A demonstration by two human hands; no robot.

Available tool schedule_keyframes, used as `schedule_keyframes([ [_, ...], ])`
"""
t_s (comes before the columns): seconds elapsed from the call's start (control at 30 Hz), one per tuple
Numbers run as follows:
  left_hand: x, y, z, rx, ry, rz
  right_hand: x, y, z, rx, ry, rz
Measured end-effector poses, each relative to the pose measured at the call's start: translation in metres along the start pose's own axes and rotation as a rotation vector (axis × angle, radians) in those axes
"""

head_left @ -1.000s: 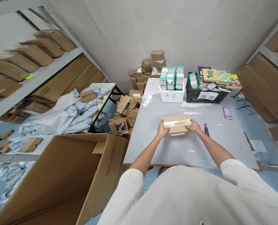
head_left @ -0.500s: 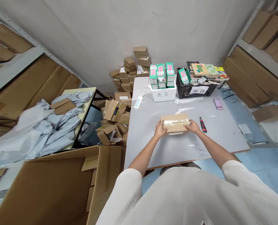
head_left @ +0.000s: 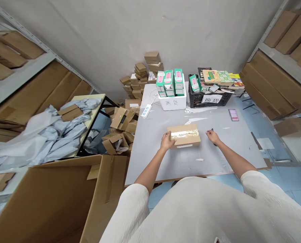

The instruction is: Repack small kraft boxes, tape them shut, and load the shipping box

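A taped cardboard box [head_left: 187, 139] lies flat on the grey table, clear tape along its top and a white label on its near side. My left hand [head_left: 167, 141] grips the left end of this box, thumb toward the near side. To the right of the box, my right hand [head_left: 212, 137] has its fingers curled over the utility knife [head_left: 212, 129]. Most of the knife is hidden under that hand; only its dark ends show.
At the table's back stand a white bin [head_left: 172, 103] of green-and-pink boxes and a black crate [head_left: 197, 101] of books. A power strip [head_left: 146, 111] lies at left, a pixelated purple item [head_left: 233, 115] at right. A large open carton [head_left: 64, 192] stands left of the table.
My right hand has let go of the box's right end and moved right onto the utility knife. My left hand stays on the box. The view has shifted slightly.
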State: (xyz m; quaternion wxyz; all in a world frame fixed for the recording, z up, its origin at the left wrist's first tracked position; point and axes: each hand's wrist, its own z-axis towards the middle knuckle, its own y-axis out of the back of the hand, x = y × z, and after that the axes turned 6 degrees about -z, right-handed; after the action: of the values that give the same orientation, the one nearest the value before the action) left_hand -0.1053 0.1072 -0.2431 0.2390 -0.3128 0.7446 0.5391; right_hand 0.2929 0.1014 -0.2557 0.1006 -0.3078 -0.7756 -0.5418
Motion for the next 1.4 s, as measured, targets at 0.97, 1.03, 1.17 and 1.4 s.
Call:
schedule_keyframes([
  [0.97,0.015,0.001,-0.009,-0.033,0.100,-0.019,-0.094,-0.037,0.035,0.112,-0.200,-0.295],
  [1.03,0.017,0.001,-0.009,-0.025,0.095,-0.022,-0.091,-0.034,0.035,0.113,-0.218,-0.297],
  [1.17,0.020,0.000,-0.007,-0.028,0.074,-0.032,-0.084,-0.024,0.032,0.090,-0.285,-0.214],
  [1.4,0.031,-0.007,-0.002,-0.060,-0.011,-0.108,-0.041,0.004,0.025,-0.073,-0.155,0.274],
])
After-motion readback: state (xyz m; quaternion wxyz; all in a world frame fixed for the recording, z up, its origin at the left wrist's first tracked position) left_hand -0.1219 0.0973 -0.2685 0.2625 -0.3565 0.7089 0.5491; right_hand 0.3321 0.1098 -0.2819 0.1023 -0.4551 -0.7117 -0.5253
